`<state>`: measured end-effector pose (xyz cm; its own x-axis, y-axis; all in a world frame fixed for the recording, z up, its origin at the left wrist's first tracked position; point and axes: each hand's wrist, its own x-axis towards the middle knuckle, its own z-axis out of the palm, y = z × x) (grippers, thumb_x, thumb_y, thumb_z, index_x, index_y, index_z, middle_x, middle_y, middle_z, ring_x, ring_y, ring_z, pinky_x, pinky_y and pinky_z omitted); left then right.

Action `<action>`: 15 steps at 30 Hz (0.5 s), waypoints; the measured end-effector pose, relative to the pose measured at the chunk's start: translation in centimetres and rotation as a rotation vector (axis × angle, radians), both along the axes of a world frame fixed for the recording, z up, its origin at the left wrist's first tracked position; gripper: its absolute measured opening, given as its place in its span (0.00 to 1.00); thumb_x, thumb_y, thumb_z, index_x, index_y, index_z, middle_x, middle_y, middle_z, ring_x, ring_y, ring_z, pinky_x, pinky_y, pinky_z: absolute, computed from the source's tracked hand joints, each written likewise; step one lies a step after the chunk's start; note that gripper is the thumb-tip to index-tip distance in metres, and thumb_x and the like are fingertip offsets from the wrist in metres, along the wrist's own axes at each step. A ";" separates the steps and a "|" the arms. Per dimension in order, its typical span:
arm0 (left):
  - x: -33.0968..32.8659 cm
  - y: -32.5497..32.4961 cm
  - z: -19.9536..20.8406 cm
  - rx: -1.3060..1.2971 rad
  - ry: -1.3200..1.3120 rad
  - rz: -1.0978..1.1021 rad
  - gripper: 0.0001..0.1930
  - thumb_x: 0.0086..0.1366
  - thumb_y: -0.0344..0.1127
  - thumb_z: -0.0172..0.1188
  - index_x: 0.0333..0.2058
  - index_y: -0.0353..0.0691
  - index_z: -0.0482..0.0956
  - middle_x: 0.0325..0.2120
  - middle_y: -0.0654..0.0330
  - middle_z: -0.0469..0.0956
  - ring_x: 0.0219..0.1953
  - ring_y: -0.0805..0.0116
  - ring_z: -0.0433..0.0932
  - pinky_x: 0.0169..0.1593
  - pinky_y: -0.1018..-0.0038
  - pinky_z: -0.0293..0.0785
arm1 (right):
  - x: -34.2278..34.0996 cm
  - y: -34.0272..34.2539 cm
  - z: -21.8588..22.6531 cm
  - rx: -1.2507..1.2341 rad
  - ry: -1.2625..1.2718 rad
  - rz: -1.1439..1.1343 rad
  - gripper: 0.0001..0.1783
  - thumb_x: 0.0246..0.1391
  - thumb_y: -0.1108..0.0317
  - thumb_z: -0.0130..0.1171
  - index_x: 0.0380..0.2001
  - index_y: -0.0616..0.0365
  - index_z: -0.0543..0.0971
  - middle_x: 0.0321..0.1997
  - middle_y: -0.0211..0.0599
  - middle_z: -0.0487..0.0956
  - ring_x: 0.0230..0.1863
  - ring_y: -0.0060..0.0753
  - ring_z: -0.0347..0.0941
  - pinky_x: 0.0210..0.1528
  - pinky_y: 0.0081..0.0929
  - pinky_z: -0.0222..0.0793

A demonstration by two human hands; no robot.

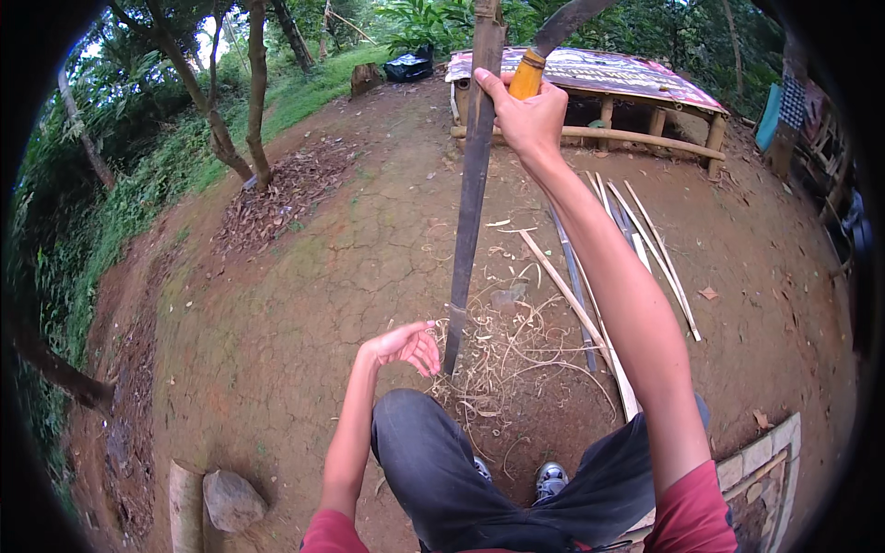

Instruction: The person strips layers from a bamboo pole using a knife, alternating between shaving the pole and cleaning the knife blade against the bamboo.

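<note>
A long dark bamboo slat point(471, 194) stands nearly upright in front of me, its lower end near a heap of shavings. My right hand point(527, 115) is raised at its upper part, closed round the yellow handle of a machete point(528, 76). The right thumb and fingers also press against the slat. The machete's dark curved blade points up and right, partly cut off by the picture's edge. Beside the slat's lower end, my left hand point(406, 347) is empty, with loosely bent fingers apart.
Curly bamboo shavings point(502, 359) litter the ground before my knees. Several split bamboo strips point(645, 240) lie to the right. Farther back stands a low bamboo platform point(590, 69) with a printed sheet on top. A stone point(232, 500) and a log point(185, 507) lie at lower left.
</note>
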<state>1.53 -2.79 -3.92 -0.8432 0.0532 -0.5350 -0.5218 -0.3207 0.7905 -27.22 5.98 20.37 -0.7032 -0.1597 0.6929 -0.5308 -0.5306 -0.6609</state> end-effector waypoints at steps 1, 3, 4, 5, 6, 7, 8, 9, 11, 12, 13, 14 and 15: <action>0.9 -0.3 -1.7 0.014 -0.010 0.013 0.35 0.71 0.55 0.31 0.33 0.25 0.77 0.30 0.43 0.80 0.35 0.54 0.81 0.42 0.61 0.79 | -0.2 -0.1 -0.2 -0.007 -0.008 -0.025 0.18 0.42 0.59 0.71 0.21 0.65 0.80 0.17 0.32 0.77 0.20 0.17 0.71 0.25 0.21 0.68; 2.2 0.1 -5.5 0.191 -0.056 0.033 0.34 0.71 0.55 0.33 0.35 0.25 0.76 0.33 0.42 0.79 0.39 0.52 0.80 0.46 0.60 0.76 | -1.2 0.0 -0.7 -0.018 -0.029 -0.066 0.18 0.43 0.59 0.72 0.22 0.65 0.80 0.17 0.29 0.77 0.19 0.15 0.69 0.23 0.18 0.66; 2.9 0.6 -7.0 0.279 -0.099 0.060 0.33 0.70 0.55 0.34 0.37 0.26 0.76 0.34 0.41 0.79 0.41 0.52 0.79 0.47 0.60 0.75 | -1.7 0.1 -0.6 -0.030 -0.040 -0.079 0.18 0.44 0.59 0.72 0.23 0.64 0.79 0.18 0.28 0.76 0.18 0.14 0.68 0.21 0.16 0.64; 3.6 1.4 -8.2 0.373 -0.143 0.091 0.33 0.70 0.56 0.35 0.39 0.26 0.75 0.36 0.41 0.79 0.42 0.51 0.79 0.48 0.59 0.75 | -1.9 0.2 -1.0 -0.037 -0.054 -0.090 0.18 0.44 0.59 0.72 0.23 0.64 0.79 0.19 0.27 0.76 0.17 0.13 0.67 0.19 0.14 0.63; 3.9 2.3 -9.5 0.449 -0.117 0.120 0.32 0.70 0.56 0.35 0.43 0.27 0.73 0.39 0.40 0.77 0.45 0.50 0.77 0.50 0.58 0.73 | -2.3 0.3 -1.3 -0.021 -0.066 -0.116 0.18 0.44 0.59 0.72 0.24 0.65 0.80 0.19 0.27 0.77 0.17 0.13 0.67 0.20 0.14 0.62; 3.7 3.5 -10.4 0.524 -0.090 0.150 0.32 0.69 0.57 0.36 0.47 0.28 0.71 0.42 0.39 0.76 0.48 0.49 0.75 0.51 0.56 0.72 | -2.4 0.7 -1.5 -0.024 -0.088 -0.115 0.17 0.44 0.60 0.72 0.23 0.65 0.79 0.18 0.27 0.76 0.18 0.14 0.67 0.21 0.16 0.63; 3.4 4.4 -11.3 0.595 -0.058 0.174 0.32 0.69 0.58 0.37 0.50 0.29 0.69 0.45 0.38 0.74 0.50 0.48 0.74 0.53 0.55 0.70 | -2.6 1.2 -1.6 -0.031 -0.103 -0.119 0.17 0.44 0.61 0.71 0.22 0.66 0.79 0.17 0.27 0.76 0.18 0.15 0.68 0.22 0.18 0.65; 3.4 5.1 -12.4 0.613 -0.012 0.257 0.33 0.68 0.59 0.38 0.53 0.31 0.66 0.48 0.38 0.72 0.52 0.48 0.72 0.54 0.54 0.68 | -2.7 1.7 -1.7 -0.039 -0.118 -0.125 0.17 0.44 0.61 0.71 0.21 0.66 0.79 0.16 0.28 0.76 0.18 0.16 0.68 0.23 0.20 0.66; 3.1 5.6 -14.8 0.636 0.088 0.411 0.35 0.67 0.61 0.39 0.59 0.33 0.61 0.53 0.38 0.67 0.56 0.47 0.68 0.57 0.53 0.65 | -3.2 2.3 -1.9 -0.043 -0.155 -0.127 0.17 0.45 0.62 0.70 0.21 0.66 0.79 0.17 0.28 0.76 0.19 0.16 0.69 0.24 0.20 0.65; 3.1 5.7 -16.0 0.684 0.116 0.485 0.38 0.65 0.63 0.40 0.60 0.34 0.58 0.57 0.38 0.63 0.59 0.45 0.64 0.61 0.50 0.58 | -3.2 2.5 -1.9 -0.061 -0.171 -0.139 0.17 0.45 0.62 0.70 0.21 0.66 0.79 0.18 0.29 0.76 0.20 0.16 0.69 0.24 0.19 0.65; 2.4 6.2 -17.0 0.726 0.136 0.502 0.38 0.65 0.63 0.41 0.60 0.34 0.58 0.57 0.38 0.62 0.60 0.45 0.63 0.62 0.49 0.57 | -3.7 3.2 -1.8 -0.073 -0.175 -0.164 0.17 0.45 0.61 0.70 0.21 0.66 0.78 0.18 0.29 0.76 0.20 0.16 0.69 0.24 0.19 0.65; 2.5 6.4 -17.7 0.760 0.149 0.536 0.38 0.65 0.63 0.42 0.60 0.34 0.58 0.58 0.38 0.62 0.60 0.44 0.62 0.62 0.48 0.56 | -3.9 3.4 -2.1 -0.088 -0.207 -0.153 0.18 0.45 0.60 0.71 0.22 0.67 0.78 0.19 0.30 0.76 0.21 0.17 0.69 0.25 0.19 0.65; 2.5 6.5 -18.5 0.795 0.162 0.571 0.38 0.64 0.63 0.43 0.60 0.34 0.58 0.58 0.38 0.61 0.61 0.44 0.61 0.63 0.47 0.55 | -4.1 3.7 -2.5 -0.085 -0.228 -0.151 0.18 0.45 0.60 0.71 0.22 0.67 0.78 0.19 0.30 0.76 0.21 0.17 0.69 0.25 0.19 0.65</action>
<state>4.03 3.72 -22.38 -0.9138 -0.0901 -0.3961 -0.0289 -0.9582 0.2847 -31.31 9.69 17.90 -0.8535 0.0112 0.5210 -0.4514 -0.5153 -0.7285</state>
